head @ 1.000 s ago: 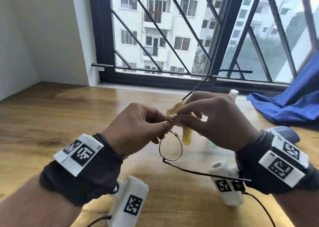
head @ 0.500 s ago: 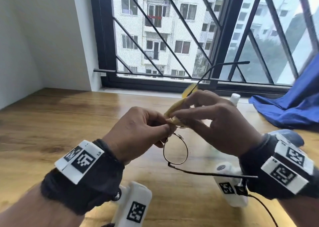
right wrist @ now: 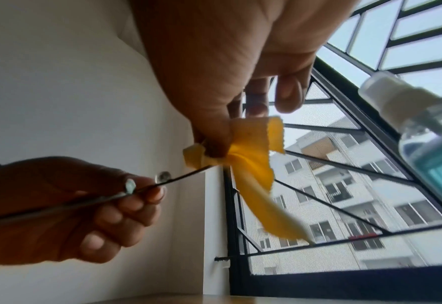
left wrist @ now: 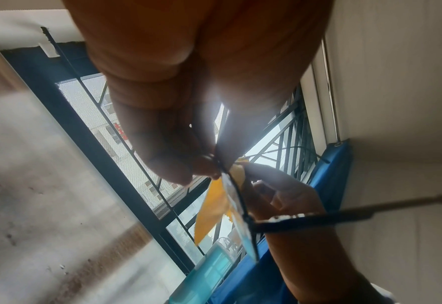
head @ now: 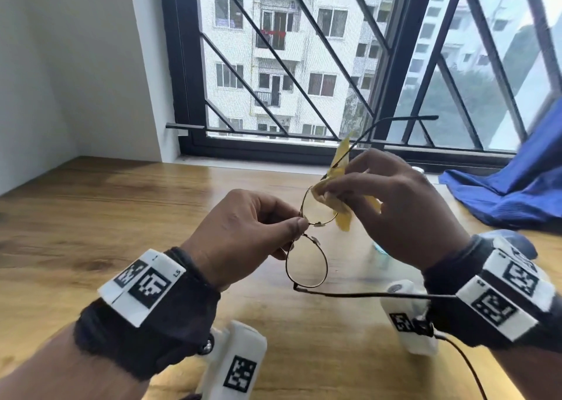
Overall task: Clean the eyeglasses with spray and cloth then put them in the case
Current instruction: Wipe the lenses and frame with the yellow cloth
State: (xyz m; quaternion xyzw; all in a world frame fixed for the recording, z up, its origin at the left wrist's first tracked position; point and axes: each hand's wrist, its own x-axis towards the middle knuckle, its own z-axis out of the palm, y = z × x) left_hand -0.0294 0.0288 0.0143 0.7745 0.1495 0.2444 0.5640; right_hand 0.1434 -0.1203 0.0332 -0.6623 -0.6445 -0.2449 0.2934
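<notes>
Above a wooden tabletop [head: 91, 217], the left hand [head: 240, 235] pinches the eyeglasses [head: 307, 262] at the bridge. To its right, the right hand [head: 395, 208] pinches a yellow cloth [head: 340, 205] around the far lens. A spray bottle [right wrist: 427, 131] stands beyond it.
</notes>
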